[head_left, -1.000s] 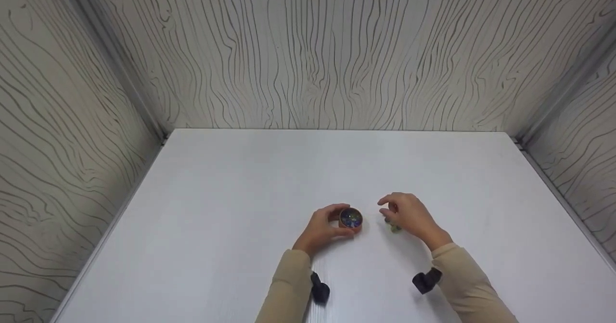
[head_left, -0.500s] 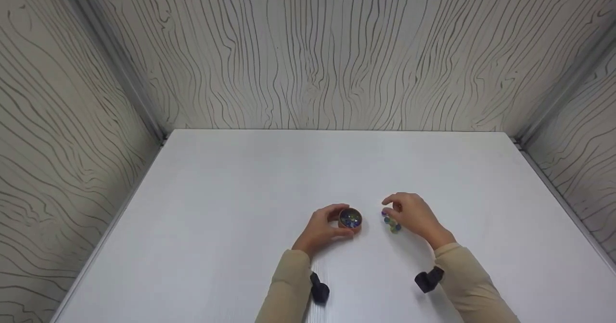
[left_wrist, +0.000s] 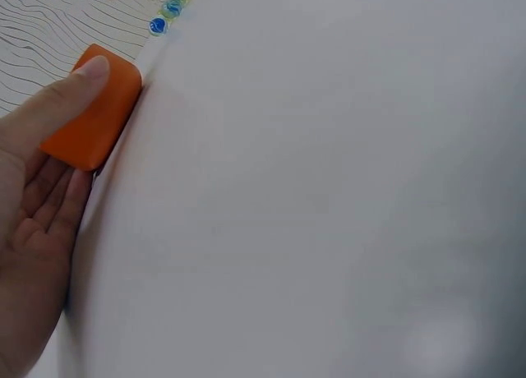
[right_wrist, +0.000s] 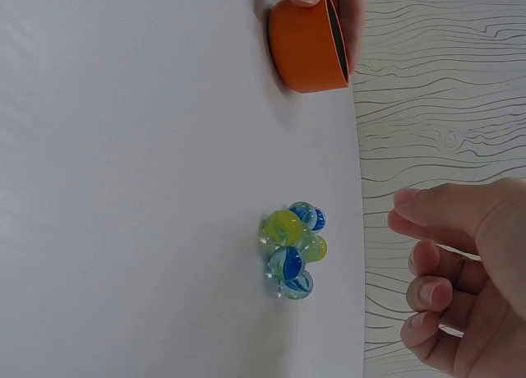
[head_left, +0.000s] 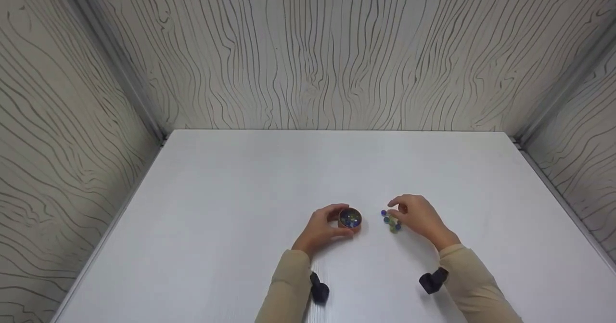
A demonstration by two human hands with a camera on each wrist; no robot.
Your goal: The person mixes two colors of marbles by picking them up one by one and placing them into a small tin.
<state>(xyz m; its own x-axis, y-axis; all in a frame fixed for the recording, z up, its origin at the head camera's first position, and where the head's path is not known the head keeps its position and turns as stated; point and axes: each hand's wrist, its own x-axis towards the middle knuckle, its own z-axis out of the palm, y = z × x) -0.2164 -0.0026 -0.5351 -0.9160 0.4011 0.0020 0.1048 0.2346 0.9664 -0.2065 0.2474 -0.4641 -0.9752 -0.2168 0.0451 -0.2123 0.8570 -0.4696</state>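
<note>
A small orange cup stands on the white table with several marbles inside it, seen from above in the head view. My left hand grips its side, the thumb lying along the orange wall in the left wrist view. Right of the cup lies a cluster of loose blue and yellow-green glass marbles. Beside and slightly above them, my right hand hovers with loosely bent fingers. Nothing shows in its grasp, and a gap separates thumb and forefinger in the head view.
The white table reaches back to a panel with a wood-grain line pattern. Similar panels stand on the left and right. A black camera mount hangs from each beige sleeve.
My right hand has drawn back a little to the right, uncovering more of the loose marbles. The left hand and the cup have stayed nearly in place.
</note>
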